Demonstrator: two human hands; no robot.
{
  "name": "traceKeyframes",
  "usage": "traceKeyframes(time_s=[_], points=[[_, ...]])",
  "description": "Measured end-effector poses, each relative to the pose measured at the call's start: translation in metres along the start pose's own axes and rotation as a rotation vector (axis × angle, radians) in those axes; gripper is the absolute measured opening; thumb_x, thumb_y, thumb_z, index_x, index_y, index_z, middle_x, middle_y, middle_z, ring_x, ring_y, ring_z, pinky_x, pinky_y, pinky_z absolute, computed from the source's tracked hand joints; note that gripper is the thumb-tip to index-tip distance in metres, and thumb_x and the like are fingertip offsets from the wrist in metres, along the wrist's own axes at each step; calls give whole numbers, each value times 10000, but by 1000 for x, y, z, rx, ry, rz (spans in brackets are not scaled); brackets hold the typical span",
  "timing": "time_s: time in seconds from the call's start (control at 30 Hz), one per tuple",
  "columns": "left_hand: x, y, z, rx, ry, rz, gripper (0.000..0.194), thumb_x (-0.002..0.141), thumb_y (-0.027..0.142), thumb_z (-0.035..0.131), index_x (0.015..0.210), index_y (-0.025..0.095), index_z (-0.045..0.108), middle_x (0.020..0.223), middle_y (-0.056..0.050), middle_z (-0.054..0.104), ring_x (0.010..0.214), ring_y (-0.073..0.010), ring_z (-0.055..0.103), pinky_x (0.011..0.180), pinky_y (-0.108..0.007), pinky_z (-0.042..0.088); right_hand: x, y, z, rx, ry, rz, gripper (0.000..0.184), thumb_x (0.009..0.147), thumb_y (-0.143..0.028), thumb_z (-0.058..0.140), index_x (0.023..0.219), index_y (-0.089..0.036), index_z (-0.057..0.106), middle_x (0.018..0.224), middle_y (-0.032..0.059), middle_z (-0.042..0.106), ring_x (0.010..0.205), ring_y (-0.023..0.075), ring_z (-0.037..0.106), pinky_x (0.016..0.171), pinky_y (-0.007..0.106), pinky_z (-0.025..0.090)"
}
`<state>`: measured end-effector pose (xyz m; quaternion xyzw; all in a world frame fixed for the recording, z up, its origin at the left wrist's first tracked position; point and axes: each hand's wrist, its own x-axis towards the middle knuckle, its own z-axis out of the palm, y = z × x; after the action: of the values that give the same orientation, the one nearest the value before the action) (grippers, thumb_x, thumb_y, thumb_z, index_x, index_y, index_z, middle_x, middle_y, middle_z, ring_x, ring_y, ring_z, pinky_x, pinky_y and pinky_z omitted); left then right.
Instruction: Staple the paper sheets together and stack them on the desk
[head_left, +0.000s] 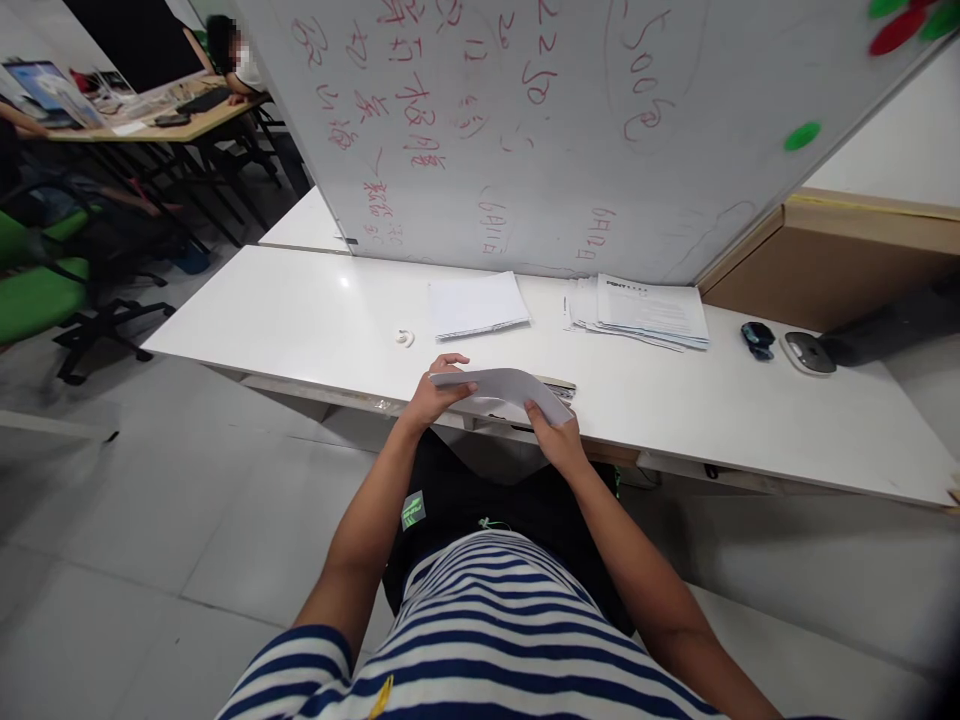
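Both my hands hold a white sheet of paper point(506, 383) above the front edge of the white desk point(637, 400). My left hand point(439, 393) pinches its left end, with the thumb on the near side. At the other end, my right hand point(553, 432) grips the lower right corner. The paper bows upward in the middle; whether it is one sheet or several I cannot tell. Just behind its right end, a dark, flat item with a pale edge point(561, 388) lies partly hidden. Beyond my hands lies a stack of blank paper point(480, 303).
A printed paper stack point(652, 310) lies right of the blank one. A small white coiled item point(404, 338) sits to the left. A dark gadget point(757, 338) and a grey rounded device point(808, 352) are at right. A whiteboard point(555, 150) stands behind; a person point(244, 65) sits far left.
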<state>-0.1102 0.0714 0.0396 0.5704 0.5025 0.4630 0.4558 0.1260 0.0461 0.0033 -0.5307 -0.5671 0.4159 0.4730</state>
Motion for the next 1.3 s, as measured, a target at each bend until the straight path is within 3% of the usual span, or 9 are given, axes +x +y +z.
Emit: traceKeyframes(time_s=[0.07, 0.23, 0.37, 0.47, 0.8, 1.07, 1.3], points=[[-2, 3, 2, -3, 0, -20, 397, 719, 429, 778, 1036, 213, 679, 1140, -89, 646, 1042, -264, 626, 850, -369, 518, -1, 0, 0, 10, -28, 15, 445, 853, -512, 599, 1128, -180, 712, 1072, 86, 721, 1017, 271, 654, 890, 405, 515], [-5, 12, 8, 17, -14, 79, 261, 737, 454, 755, 804, 207, 704, 1368, -87, 571, 1323, -316, 465, 1044, -393, 423, -1, -1, -1, 16, -17, 37, 434, 837, -534, 621, 1042, -167, 731, 990, 77, 735, 974, 280, 662, 852, 403, 529], [-8, 5, 14, -46, 33, -17, 373, 780, 469, 713, 1024, 187, 706, 1164, -100, 694, 1092, -295, 631, 904, -403, 510, -2, 0, 1, 23, -26, 55, 440, 832, -529, 631, 1076, -174, 720, 1020, 71, 732, 1018, 286, 654, 880, 411, 527], [-10, -2, 17, -13, 117, -71, 395, 784, 476, 704, 1034, 170, 707, 1026, -80, 729, 997, -285, 662, 854, -398, 533, -4, 0, 3, 15, -63, 45, 412, 834, -513, 630, 1047, -174, 727, 1015, 74, 732, 1000, 287, 660, 872, 411, 532], [-22, 7, 13, 34, 141, -69, 364, 795, 473, 695, 1007, 179, 727, 1002, -67, 740, 982, -276, 670, 844, -391, 548, -9, -1, 4, 15, -31, 82, 415, 837, -520, 609, 1013, -164, 730, 892, 67, 733, 948, 280, 666, 849, 405, 541], [-25, 9, 24, 50, 149, -60, 316, 804, 448, 685, 966, 179, 724, 977, -62, 736, 964, -269, 667, 838, -383, 540, -11, 1, 4, 25, 89, 148, 424, 801, -539, 643, 958, -153, 724, 850, 88, 729, 988, 296, 660, 867, 407, 531], [-24, 10, 28, 58, 158, -56, 319, 797, 453, 684, 950, 176, 724, 943, -59, 737, 947, -274, 668, 828, -383, 537, -20, 3, -2, 20, 55, 155, 408, 811, -525, 637, 984, -168, 731, 858, 66, 734, 929, 282, 672, 840, 390, 532]])
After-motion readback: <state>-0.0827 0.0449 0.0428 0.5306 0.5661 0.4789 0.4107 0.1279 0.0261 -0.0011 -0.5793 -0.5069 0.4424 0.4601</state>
